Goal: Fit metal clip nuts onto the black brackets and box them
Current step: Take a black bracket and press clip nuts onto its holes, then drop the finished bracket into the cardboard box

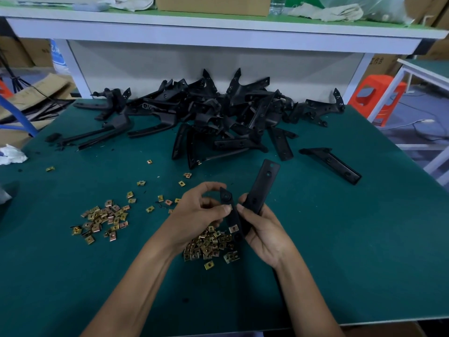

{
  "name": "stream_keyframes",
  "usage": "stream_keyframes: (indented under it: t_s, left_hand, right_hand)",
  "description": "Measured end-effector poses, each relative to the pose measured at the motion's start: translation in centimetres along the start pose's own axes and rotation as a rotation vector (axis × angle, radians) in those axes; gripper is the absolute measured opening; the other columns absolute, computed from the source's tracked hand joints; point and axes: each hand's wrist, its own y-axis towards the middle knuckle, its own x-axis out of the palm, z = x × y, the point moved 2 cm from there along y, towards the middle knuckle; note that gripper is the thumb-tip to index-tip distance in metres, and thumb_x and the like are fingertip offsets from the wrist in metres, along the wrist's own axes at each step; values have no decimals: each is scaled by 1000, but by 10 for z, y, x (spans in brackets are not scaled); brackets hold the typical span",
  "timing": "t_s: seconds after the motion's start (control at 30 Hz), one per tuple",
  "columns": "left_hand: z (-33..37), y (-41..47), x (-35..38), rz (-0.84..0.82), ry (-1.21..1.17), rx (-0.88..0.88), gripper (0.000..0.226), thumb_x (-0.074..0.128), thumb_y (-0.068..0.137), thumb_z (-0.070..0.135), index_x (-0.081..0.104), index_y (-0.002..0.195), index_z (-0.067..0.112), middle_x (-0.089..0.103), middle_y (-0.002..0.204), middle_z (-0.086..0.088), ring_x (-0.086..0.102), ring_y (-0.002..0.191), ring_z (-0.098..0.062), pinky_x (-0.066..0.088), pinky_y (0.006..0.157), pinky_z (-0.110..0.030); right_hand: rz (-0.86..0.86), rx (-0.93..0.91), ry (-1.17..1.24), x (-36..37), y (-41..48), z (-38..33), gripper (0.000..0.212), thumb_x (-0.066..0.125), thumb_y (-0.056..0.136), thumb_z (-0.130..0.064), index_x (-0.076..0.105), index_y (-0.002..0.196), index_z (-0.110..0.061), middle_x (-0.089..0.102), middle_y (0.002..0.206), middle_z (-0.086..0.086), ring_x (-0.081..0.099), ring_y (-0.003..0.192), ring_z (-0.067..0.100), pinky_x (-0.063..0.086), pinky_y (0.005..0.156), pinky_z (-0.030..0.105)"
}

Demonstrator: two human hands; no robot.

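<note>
Our left hand (pixel 195 212) and right hand (pixel 263 233) meet above the near middle of the table (pixel 340 263), both holding one black bracket (pixel 263 186). The right grips its long flat arm, and the left pinches the shorter arm, which carries a clip nut (pixel 233 229) at its lower end. We judge the bracket stiff and light, best held by the flat arm. The loose nuts (pixel 209 244) heaped beneath look small and sharp-edged, best pinched by their sides.
</note>
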Motion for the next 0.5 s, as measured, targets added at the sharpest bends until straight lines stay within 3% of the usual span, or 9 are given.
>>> stream_keyframes:
  t_s: [0.3, 0.43, 0.5]
  left_hand:
    - [-7, -2, 3, 73, 23, 18, 20, 73, 90, 18, 73, 106, 30, 75, 92, -4, 65, 77, -14, 53, 70, -24]
    - [-6, -5, 21, 45, -66, -4, 16, 74, 87, 19, 76, 100, 28, 74, 101, -12, 69, 95, -24, 54, 89, -41]
    - [-4, -9, 41, -47, -23, -21, 21, 75, 79, 32, 75, 100, 32, 75, 100, -7, 70, 98, -24, 54, 90, -43]
  right_hand:
    - [89, -95, -118, 1, -8, -4, 34, 72, 84, -16, 59, 116, -11, 65, 105, 13, 69, 98, 26, 59, 74, 33]
    - [121, -119, -284, -6, -48, -22, 33, 66, 97, -10, 59, 128, -15, 70, 109, 7, 70, 100, 21, 58, 79, 32]
    - [188, -124, -356, -15, -81, -29, 33, 60, 99, -2, 56, 129, -16, 73, 105, 4, 70, 93, 20, 58, 74, 32]
